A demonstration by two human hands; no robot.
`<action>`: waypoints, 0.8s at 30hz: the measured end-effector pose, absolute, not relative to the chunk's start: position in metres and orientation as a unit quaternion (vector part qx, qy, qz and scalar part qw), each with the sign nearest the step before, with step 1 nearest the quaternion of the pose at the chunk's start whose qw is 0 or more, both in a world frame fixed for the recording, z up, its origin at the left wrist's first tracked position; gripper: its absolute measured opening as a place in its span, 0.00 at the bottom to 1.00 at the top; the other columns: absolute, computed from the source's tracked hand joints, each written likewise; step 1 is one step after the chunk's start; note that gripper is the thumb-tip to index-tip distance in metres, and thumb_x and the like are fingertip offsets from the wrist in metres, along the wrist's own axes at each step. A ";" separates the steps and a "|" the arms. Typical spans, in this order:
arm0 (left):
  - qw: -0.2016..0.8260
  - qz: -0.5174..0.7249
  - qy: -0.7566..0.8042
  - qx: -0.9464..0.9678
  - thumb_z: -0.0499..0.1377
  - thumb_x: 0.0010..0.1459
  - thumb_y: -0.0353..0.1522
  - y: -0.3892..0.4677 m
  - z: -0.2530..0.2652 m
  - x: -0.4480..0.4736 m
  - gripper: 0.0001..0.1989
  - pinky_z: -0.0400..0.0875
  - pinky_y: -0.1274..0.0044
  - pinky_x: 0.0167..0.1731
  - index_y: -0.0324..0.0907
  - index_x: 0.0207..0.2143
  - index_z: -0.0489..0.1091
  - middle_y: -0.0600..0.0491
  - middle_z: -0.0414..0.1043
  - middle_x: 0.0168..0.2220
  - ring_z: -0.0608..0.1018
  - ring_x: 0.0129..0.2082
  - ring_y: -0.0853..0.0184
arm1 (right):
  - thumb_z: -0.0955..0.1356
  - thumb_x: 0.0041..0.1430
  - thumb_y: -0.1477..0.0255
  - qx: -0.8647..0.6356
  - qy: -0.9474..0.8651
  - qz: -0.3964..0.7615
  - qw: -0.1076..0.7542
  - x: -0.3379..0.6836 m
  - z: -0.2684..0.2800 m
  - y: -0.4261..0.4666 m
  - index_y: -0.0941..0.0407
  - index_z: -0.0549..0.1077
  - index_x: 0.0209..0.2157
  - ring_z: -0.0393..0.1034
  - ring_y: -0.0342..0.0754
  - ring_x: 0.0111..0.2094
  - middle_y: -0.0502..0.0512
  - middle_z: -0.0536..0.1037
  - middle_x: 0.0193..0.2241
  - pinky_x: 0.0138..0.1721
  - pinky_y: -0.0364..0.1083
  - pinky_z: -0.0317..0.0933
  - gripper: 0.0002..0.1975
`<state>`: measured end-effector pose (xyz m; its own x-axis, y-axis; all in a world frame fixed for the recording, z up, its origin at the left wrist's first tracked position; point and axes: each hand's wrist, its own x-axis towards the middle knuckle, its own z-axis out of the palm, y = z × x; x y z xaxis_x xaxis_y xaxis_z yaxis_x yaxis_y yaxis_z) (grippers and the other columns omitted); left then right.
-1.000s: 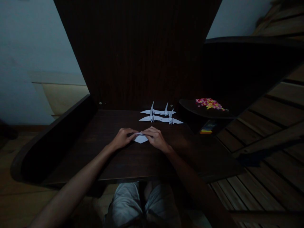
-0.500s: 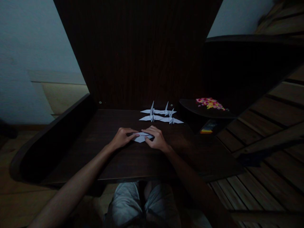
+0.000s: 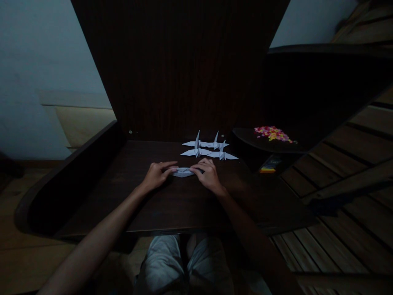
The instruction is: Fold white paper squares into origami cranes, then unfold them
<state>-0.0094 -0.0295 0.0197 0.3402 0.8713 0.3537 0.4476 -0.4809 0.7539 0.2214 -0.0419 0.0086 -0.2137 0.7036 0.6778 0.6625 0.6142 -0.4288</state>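
Observation:
A folded sheet of white paper (image 3: 182, 173) is stretched between my two hands, just above or on the dark desk (image 3: 123, 164); which of the two I cannot tell. My left hand (image 3: 156, 174) pinches its left end between thumb and fingers. At the opposite end my right hand (image 3: 207, 174) grips the paper, thumb toward me and fingers curled behind. Beyond the hands, several white paper cranes (image 3: 196, 152) stand close together with wings spread and necks pointing up.
On a low rounded shelf (image 3: 242, 137) at the right lies a pile of small pink, red and yellow pieces (image 3: 273, 133). A yellow-and-orange object (image 3: 267, 169) sits in the compartment beneath. A raised side board (image 3: 67, 176) bounds the desk's left.
My hands have moved slightly apart, out to the paper's ends. The paper now looks narrower from front to back, its near point less extended. The cranes stay in place.

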 end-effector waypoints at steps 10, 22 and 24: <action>0.295 0.436 0.424 0.737 0.63 0.50 0.46 -0.027 0.017 -0.012 0.30 0.62 0.62 0.55 0.38 0.52 0.70 0.45 0.79 0.40 0.78 0.45 0.55 | 0.71 0.55 0.70 -0.432 -0.764 0.070 0.474 0.222 0.014 -0.044 0.53 0.79 0.30 0.68 0.49 0.35 0.53 0.79 0.28 0.41 0.50 0.60 0.03; 0.177 0.492 0.390 0.758 0.64 0.52 0.39 -0.032 0.028 -0.012 0.26 0.68 0.66 0.47 0.42 0.53 0.69 0.49 0.80 0.37 0.77 0.42 0.60 | 0.71 0.55 0.73 -0.391 -0.755 0.024 0.526 0.224 0.015 -0.047 0.52 0.79 0.30 0.67 0.51 0.37 0.53 0.80 0.30 0.42 0.53 0.61 0.03; 0.183 0.496 0.395 0.751 0.64 0.51 0.39 -0.033 0.029 -0.011 0.26 0.68 0.65 0.47 0.41 0.52 0.70 0.49 0.80 0.35 0.76 0.41 0.59 | 0.71 0.55 0.73 -0.391 -0.753 0.019 0.529 0.224 0.014 -0.047 0.52 0.79 0.30 0.67 0.51 0.37 0.53 0.80 0.30 0.42 0.53 0.61 0.04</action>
